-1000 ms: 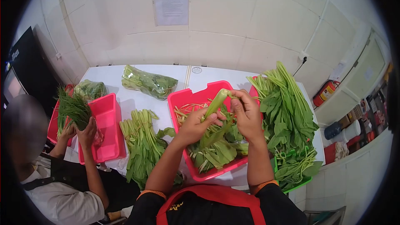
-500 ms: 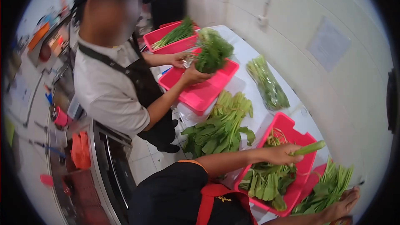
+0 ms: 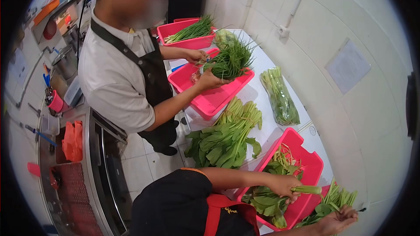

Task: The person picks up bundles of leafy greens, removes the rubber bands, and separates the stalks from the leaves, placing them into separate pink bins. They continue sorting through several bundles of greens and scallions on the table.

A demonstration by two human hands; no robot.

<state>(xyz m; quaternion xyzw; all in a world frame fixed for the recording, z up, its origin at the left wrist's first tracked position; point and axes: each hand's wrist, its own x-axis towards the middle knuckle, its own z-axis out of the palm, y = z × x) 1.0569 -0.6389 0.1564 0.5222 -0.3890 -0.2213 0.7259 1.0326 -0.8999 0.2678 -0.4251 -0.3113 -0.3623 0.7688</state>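
Note:
My left hand [image 3: 283, 186] is closed around a leafy green with a thick pale stalk [image 3: 308, 189], over a pink basket [image 3: 313, 159] that holds loose leafy greens [image 3: 267, 203]. At the lower right, my right hand [image 3: 339, 221] has its fingers curled, beside a pile of stemmed greens [image 3: 341, 196]. A small dark tip [image 3: 362, 209] sticks out past its fingers; the rest of that item is hidden.
Across the table [image 3: 313, 129] a co-worker [image 3: 118, 70] holds thin green stalks [image 3: 232, 61] above a pink basket [image 3: 245, 78]. Leafy bunches [image 3: 227, 137], bagged greens [image 3: 280, 96] and another pink basket [image 3: 203, 42] stand there. A wall borders the right.
My left hand with the stalk has moved down and left in view, lower over the basket. My right hand has also shifted down and left. The co-worker's green stalks are spread wider.

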